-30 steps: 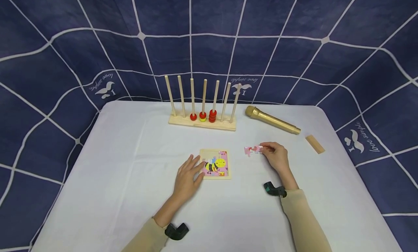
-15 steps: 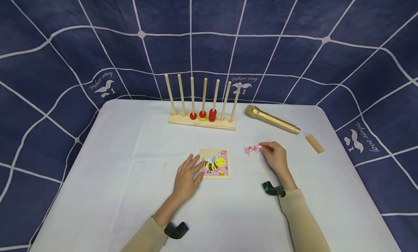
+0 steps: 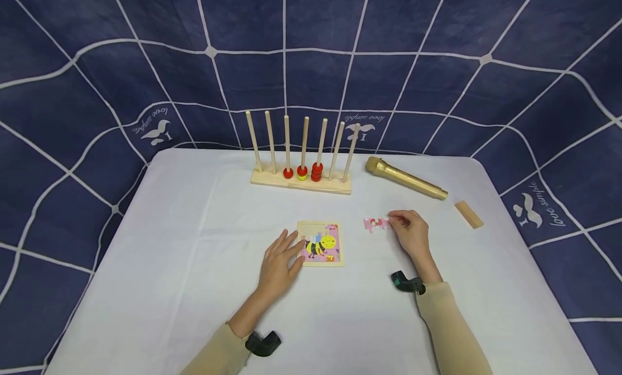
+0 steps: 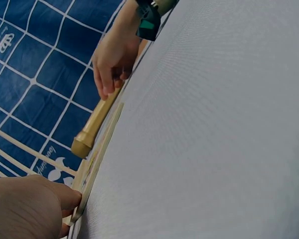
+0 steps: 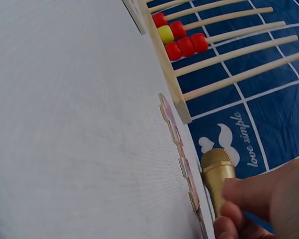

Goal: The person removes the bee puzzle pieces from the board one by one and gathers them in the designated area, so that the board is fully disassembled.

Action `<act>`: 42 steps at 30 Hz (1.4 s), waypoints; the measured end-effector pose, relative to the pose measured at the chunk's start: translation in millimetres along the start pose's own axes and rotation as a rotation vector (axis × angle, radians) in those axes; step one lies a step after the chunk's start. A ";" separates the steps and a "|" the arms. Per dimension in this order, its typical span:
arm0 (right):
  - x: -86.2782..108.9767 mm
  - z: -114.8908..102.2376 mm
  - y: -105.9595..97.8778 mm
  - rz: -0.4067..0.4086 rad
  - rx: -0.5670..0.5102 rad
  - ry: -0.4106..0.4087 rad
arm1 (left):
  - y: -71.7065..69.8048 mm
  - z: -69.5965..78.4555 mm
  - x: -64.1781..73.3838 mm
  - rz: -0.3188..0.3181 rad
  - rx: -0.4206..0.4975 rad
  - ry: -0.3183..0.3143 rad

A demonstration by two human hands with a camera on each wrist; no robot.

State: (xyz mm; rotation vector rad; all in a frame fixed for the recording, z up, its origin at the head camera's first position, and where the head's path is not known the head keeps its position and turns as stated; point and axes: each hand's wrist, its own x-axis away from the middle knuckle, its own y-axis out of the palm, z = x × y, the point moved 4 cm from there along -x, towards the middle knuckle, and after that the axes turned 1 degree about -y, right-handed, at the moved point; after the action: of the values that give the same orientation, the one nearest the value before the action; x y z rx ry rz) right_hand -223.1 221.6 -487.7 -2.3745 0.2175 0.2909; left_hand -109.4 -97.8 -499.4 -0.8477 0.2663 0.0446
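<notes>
My left hand [image 3: 278,261] rests at the left side of a square wooden puzzle board [image 3: 342,245], its fingertips over the frame and the thumb near the lower left corner. A bee picture of fitted pieces fills most of the board; bare wood shows at the upper left. To the right, several pink puzzle pieces [image 3: 374,224] lie joined in a short strip on the table. My right hand [image 3: 411,233] pinches at the strip's right end with thumb and fingers, which partly hide that end. In the right wrist view the strip [image 5: 175,134] lies flat, seen edge-on.
Behind stands a wooden counting rack [image 3: 301,183] with upright pegs and several red and yellow beads [image 3: 317,171]. A gold microphone [image 3: 405,178] lies at the back right, near a small flat wooden piece [image 3: 468,215]. A white cloth covers the table [image 3: 218,202].
My right fingertips have shifted very slightly at the right end of the pink strip. The left hand and the puzzle board have stayed in place.
</notes>
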 end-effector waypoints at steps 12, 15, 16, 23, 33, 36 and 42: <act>3.9 -36.2 5.7 -0.013 -0.179 -0.015 | 0.9 -1.3 -0.1 0.013 0.000 0.008; 7.6 -51.7 17.5 -0.082 -0.204 -0.044 | 0.8 -0.9 0.0 0.008 0.003 0.008; 8.6 -56.7 21.6 -0.105 -0.209 -0.056 | 0.8 -0.7 0.0 0.004 0.005 0.006; 14.6 -79.7 49.0 -0.243 -0.230 -0.117 | -0.1 0.9 -0.1 -0.002 0.009 0.006; 20.5 -85.5 68.5 -0.323 -0.223 -0.146 | -0.9 0.5 -0.3 0.005 0.014 0.006; 21.9 -85.2 70.8 -0.332 -0.218 -0.148 | -0.7 0.1 -0.4 0.006 0.012 0.006; 24.8 -83.6 75.7 -0.346 -0.186 -0.177 | -0.2 -0.8 -0.1 0.006 0.011 0.005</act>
State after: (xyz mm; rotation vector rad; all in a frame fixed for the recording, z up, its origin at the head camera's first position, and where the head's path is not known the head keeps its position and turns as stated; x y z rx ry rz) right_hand -205.0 107.6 -483.7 -2.4976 -0.3138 0.3648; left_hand -109.6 -98.5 -499.8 -0.8362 0.2737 0.0467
